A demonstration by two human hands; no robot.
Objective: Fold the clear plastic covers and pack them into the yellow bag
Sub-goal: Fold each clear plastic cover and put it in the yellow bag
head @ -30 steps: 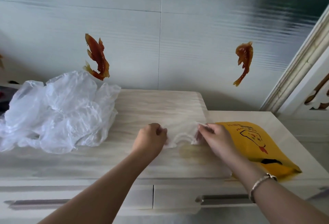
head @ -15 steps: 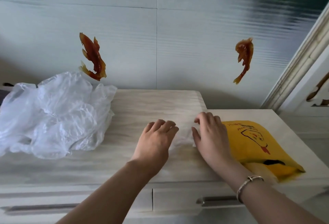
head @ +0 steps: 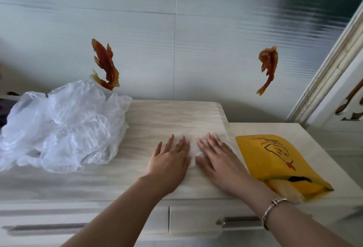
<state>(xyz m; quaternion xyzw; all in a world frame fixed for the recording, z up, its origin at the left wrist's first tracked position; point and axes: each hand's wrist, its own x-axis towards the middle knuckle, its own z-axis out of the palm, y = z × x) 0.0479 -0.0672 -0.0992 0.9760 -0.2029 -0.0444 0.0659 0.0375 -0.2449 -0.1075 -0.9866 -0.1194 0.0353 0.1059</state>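
**Plastic cover pressed flat, bag waiting at right**

Plastic cover [head: 193, 148], folded small, lies at centre frame on the pale cabinet top [head: 167, 113]. The left hand [head: 170, 159] and right hand [head: 218, 157] both press on it with fingers straight and spread, gripping nothing. A yellow bag [head: 275, 160] lies just right of the right hand; a heap of unfolded covers [head: 62, 127] sits at left.

Likely risk: thin film may spring open once the palms lift, or slide on the smooth top. Its edges are nearly invisible against the wood, and the palms hide most of the fold. Whatever the bag's mouth holds, at lower right, is unclear.
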